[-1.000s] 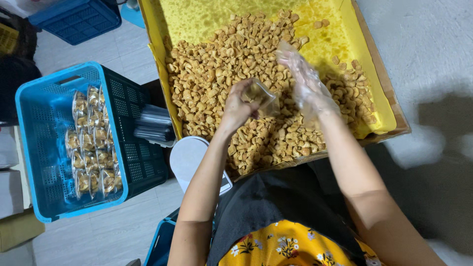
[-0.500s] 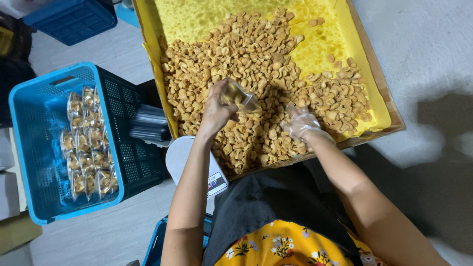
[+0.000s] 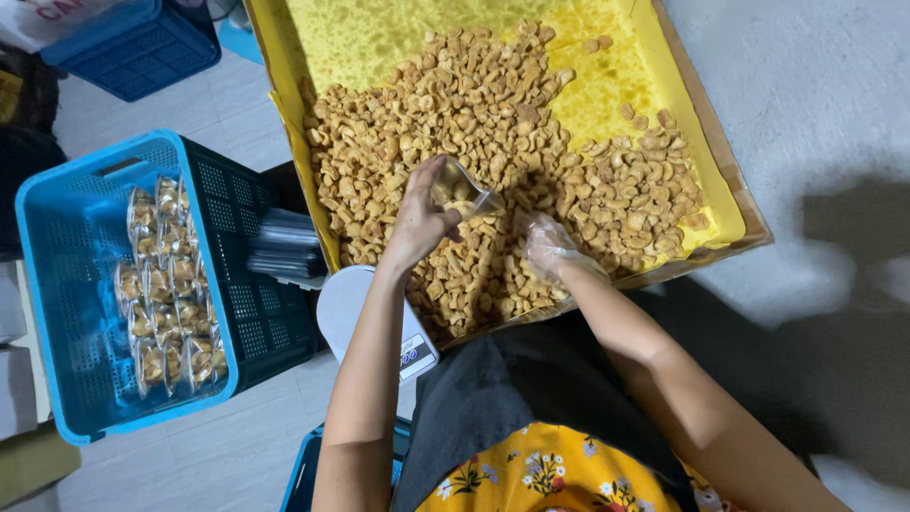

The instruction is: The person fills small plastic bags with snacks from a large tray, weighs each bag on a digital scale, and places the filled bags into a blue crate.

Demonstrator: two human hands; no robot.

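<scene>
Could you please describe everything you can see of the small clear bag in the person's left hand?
The small clear bag is a thin, see-through plastic pouch, partly filled with the same golden-brown fried snack pieces that fill the tray. The left hand pinches it from its left side and holds it tilted just above the heap, near the middle of the yellow-lined tray. Its plastic catches the light along the edge. The gloved right hand rests on the snacks beside it, not touching it. Whether its mouth is open cannot be told.
</scene>
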